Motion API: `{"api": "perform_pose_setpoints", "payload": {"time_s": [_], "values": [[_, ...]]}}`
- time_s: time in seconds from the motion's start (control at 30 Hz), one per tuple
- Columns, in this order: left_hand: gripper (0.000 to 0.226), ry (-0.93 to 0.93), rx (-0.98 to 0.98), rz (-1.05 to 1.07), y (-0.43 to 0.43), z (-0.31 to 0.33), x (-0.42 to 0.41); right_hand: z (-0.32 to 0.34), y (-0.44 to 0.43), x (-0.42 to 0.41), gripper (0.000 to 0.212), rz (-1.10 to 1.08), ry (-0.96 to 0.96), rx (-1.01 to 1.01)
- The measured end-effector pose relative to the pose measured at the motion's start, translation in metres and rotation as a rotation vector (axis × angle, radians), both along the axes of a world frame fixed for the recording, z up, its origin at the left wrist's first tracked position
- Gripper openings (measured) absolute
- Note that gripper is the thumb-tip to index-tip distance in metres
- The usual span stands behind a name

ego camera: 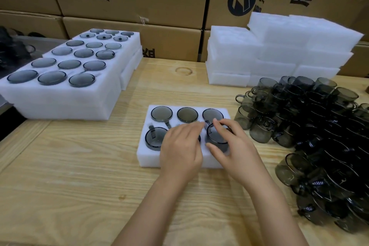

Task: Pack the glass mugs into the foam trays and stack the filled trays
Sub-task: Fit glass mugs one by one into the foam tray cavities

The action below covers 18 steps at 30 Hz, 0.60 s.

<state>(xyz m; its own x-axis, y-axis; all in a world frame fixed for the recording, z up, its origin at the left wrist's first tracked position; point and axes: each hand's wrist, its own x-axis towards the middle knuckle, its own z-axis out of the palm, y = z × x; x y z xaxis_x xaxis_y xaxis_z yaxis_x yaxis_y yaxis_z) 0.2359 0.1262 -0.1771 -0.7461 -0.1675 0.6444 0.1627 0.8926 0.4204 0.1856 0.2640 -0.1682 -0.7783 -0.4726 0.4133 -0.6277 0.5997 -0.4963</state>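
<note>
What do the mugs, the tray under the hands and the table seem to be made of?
The mugs look like smoky grey glass: glossy and see-through. The tray seems white foam, matte, soft-edged. The table is pale wood, perhaps pine, showing grain and knots.

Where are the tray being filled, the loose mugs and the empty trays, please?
tray (148, 156), head view, bare foam at its front left corner.
loose mugs (311, 125), head view, a mug in the middle of the pile.
empty trays (303, 30), head view, top tray of the taller stack.
</note>
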Motion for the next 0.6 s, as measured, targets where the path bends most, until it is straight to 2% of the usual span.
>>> {"api": "perform_pose_setpoints", "payload": {"time_s": [0.23,0.33,0.4,0.5,0.53,0.6], "values": [[0.042,0.09,-0.086,-0.055,-0.002,-0.006,-0.002,0.013,0.002,-0.008,0.06,0.025,-0.054,0.104],[0.04,0.153,-0.107,-0.072,-0.001,-0.008,-0.002,0.023,0.008,-0.016,0.058,0.087,-0.167,0.134],[0.039,0.185,-0.104,-0.072,-0.001,-0.009,-0.003,0.033,0.009,-0.021,0.05,0.11,-0.263,0.085],[0.038,0.224,-0.119,-0.074,-0.001,-0.011,-0.006,0.038,-0.011,-0.032,0.041,0.021,-0.287,-0.122],[0.038,0.232,-0.128,-0.068,0.0,-0.011,-0.007,0.038,-0.022,-0.036,0.047,0.017,-0.282,-0.092],[0.036,0.239,-0.134,-0.05,0.0,-0.013,-0.007,0.033,-0.043,-0.043,0.058,0.006,-0.274,0.171]]}}
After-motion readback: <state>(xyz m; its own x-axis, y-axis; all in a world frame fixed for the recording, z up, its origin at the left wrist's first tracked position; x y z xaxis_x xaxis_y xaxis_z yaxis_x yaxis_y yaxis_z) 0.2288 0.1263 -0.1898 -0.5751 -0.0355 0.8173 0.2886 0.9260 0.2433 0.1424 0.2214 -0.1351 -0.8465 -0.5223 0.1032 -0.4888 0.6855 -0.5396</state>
